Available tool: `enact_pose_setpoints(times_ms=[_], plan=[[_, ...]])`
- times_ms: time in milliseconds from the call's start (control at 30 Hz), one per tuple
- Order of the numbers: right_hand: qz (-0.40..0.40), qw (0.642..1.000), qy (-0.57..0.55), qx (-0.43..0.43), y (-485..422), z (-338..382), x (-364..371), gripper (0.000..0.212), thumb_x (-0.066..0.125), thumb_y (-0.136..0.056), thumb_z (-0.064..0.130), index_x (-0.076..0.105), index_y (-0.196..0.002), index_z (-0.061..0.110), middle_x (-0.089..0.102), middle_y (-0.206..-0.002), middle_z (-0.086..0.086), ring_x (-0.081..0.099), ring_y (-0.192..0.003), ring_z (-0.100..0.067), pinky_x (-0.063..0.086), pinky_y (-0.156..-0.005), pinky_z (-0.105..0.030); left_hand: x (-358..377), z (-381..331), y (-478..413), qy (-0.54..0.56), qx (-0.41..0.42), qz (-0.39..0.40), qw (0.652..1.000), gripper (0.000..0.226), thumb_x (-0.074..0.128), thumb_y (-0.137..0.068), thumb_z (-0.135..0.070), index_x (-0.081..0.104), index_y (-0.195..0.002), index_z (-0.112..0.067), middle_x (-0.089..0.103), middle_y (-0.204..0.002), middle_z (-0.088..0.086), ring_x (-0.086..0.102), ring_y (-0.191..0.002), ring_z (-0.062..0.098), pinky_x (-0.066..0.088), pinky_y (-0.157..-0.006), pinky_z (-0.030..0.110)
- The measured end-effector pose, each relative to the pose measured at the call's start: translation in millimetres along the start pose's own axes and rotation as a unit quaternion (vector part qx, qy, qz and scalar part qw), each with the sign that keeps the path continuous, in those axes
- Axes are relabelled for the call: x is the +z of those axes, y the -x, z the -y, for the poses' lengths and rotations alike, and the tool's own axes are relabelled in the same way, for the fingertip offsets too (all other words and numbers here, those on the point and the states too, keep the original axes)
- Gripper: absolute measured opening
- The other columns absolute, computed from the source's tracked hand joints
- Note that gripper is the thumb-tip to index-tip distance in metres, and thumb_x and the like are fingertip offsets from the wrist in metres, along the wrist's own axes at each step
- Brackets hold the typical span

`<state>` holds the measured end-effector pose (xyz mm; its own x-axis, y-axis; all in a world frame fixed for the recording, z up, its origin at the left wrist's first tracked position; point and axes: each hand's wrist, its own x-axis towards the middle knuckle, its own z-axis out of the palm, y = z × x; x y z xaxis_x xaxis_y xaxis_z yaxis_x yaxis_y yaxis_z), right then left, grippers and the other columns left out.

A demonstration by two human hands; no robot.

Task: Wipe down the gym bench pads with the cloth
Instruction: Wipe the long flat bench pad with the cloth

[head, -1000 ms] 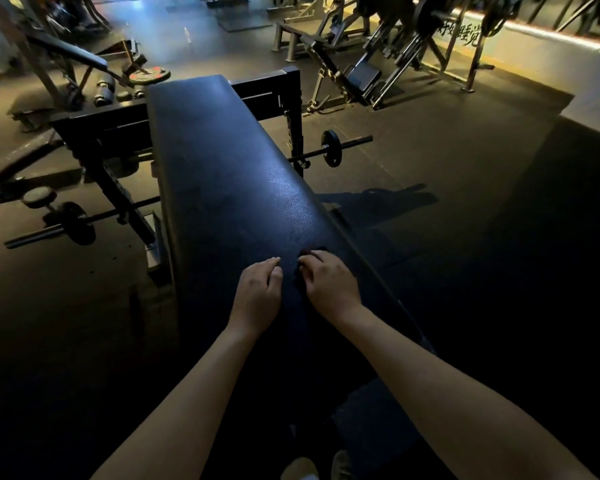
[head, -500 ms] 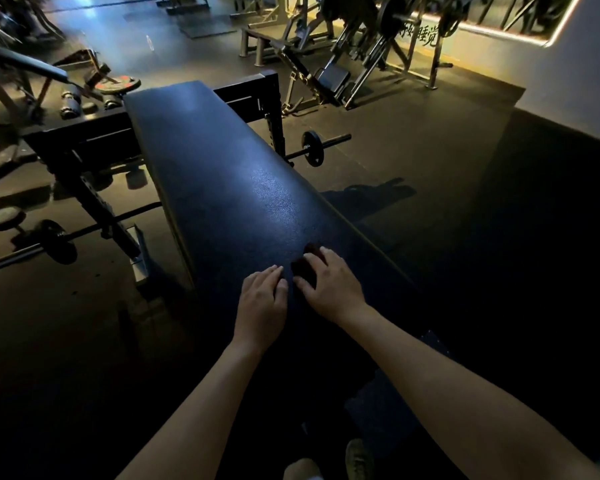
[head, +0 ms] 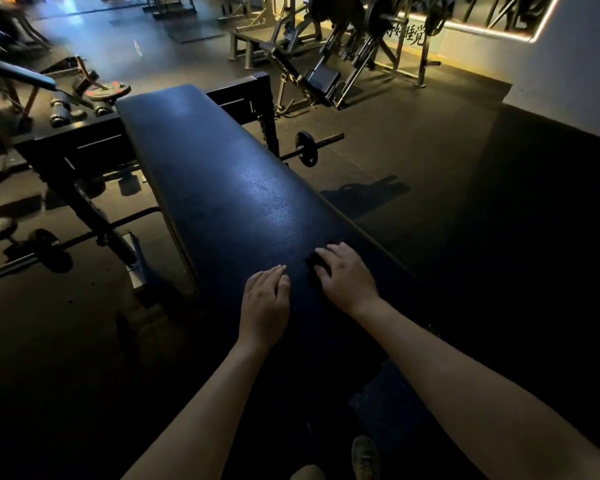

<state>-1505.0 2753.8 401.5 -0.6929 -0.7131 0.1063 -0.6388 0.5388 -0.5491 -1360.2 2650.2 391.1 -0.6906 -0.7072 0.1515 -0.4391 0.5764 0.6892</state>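
Both hands rest side by side on the near end of the surface (head: 222, 174), the left hand (head: 265, 303) left of the right hand (head: 350, 279). The cloth (head: 313, 262) sits on the surface under the right hand's grip. A barbell (head: 307, 148) lies on the floor to the right, and a rack (head: 66, 147) stands to the left.

My bare arms reach forward side by side, the left forearm (head: 201, 410) slanting in from the lower left and the right forearm (head: 465, 382) from the lower right, both wrists nearly straight. My left grip (head: 265, 299) lies palm down on the tabletop (head: 229, 188), fingers straight and close together, holding nothing. My right grip (head: 349, 277), just beside it and slightly farther ahead, is palm down too, fingers bent over the dark cloth (head: 313, 264), thumb at its near side.
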Motion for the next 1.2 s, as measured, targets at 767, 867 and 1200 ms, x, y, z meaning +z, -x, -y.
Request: enact_pose_setpoints(times_ms=[767,867,1200], plan=[[0.016,0.995,-0.008,-0.099,19,13,7,0.034,0.056,-0.098,0.016,0.064,-0.131,0.015,0.055,-0.141,-0.004,0.044,-0.137,-0.022,0.027,-0.114,-0.026,5,-1,-1,-0.058,0.023,0.015,0.998,0.039,0.043,-0.107,-0.028,0.058,-0.141,-0.015,0.054,-0.148,0.0,0.036,-0.139,0.016,0.026,-0.119,0.036],[-0.019,0.998,-0.001,-0.053,-5,2,-8,0.033,0.055,-0.099,0.016,0.063,-0.131,0.01,0.052,-0.143,-0.009,0.041,-0.138,-0.028,0.019,-0.116,-0.025,4,-2,-1,-0.063,0.02,0.014,0.998,0.039,0.043,-0.107,-0.028,0.058,-0.141,-0.015,0.053,-0.148,-0.001,0.036,-0.139,0.015,0.025,-0.119,0.034],[0.014,0.997,-0.029,-0.072,22,29,18,0.029,0.056,-0.098,0.025,0.068,-0.124,0.018,0.06,-0.135,0.002,0.05,-0.128,-0.017,0.035,-0.109,-0.03,0,-4,0,-0.027,0.013,0.015,0.999,0.037,0.044,-0.106,-0.024,0.06,-0.138,-0.013,0.056,-0.145,0.002,0.038,-0.137,0.016,0.025,-0.118,0.03]])
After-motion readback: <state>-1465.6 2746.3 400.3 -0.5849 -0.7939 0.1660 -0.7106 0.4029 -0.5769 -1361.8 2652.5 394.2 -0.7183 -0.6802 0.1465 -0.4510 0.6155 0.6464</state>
